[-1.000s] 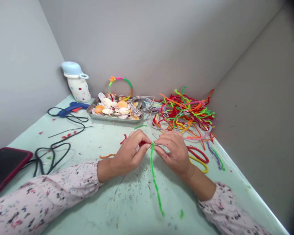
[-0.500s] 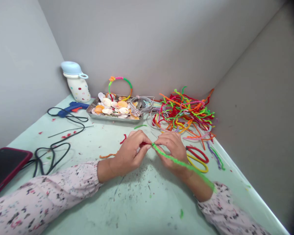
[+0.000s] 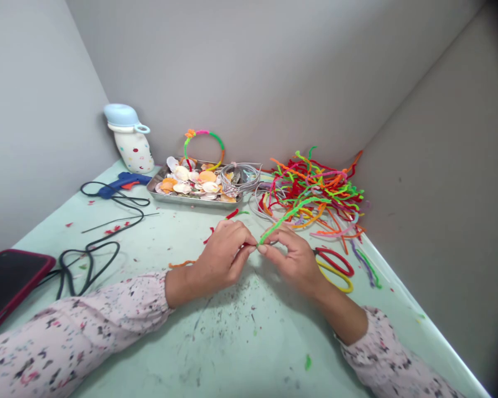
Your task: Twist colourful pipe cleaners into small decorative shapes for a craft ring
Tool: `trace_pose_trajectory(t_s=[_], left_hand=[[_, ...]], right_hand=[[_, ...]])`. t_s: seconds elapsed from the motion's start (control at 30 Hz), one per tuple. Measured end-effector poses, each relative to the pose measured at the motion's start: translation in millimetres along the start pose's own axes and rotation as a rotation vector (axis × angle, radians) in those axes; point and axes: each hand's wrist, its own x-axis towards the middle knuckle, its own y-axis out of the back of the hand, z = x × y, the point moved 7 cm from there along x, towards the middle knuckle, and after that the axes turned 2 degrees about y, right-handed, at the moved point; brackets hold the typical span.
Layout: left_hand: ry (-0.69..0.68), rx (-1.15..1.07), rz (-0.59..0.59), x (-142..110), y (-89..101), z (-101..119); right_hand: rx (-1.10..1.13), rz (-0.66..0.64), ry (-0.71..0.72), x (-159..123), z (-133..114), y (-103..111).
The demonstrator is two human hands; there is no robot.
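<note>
A fuzzy green pipe cleaner (image 3: 292, 213) rises from between my fingertips and slants up to the right, its free end over the colourful pile. My left hand (image 3: 222, 255) is closed in a pinch at its lower end, where a bit of red pipe cleaner (image 3: 232, 214) shows above the knuckles. Closed as well, thumb against index finger, my right hand (image 3: 292, 262) grips the base of the green strand. The fingertips of both hands nearly touch. Part of a thin grey wire seems to run by the right fingers; most of the join is hidden.
Scissors (image 3: 336, 270) with red and yellow handles lie by my right wrist. Behind are a tangle of pipe cleaners (image 3: 315, 182), a metal tray (image 3: 191, 203) of seashells and a wrapped hoop (image 3: 223, 145). Leftward are a bottle (image 3: 133, 146), a glue gun (image 3: 122, 182) and a phone (image 3: 12, 282).
The green pipe cleaner hung down toward me, swung right across my right forearm, and now points up and away. My left hand stays nearly in place; my right fingers have shifted their pinch.
</note>
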Motion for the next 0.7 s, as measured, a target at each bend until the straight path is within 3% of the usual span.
trace_pose_trajectory(t_s=[0.2,0.43,0.7], left_hand=[[0.021,-0.009,0.0,0,-0.2,-4],[0.009,0.022,-0.016,0,-2.5,-2],[-0.024,0.062,-0.05,-1,-5.9,0]], right_hand=[[-0.063,-0.045,-0.029,-1,6,-4],[-0.057,-0.056,0.032,1,0,-5],[0.028,-0.137,-0.096,0,5,-11]])
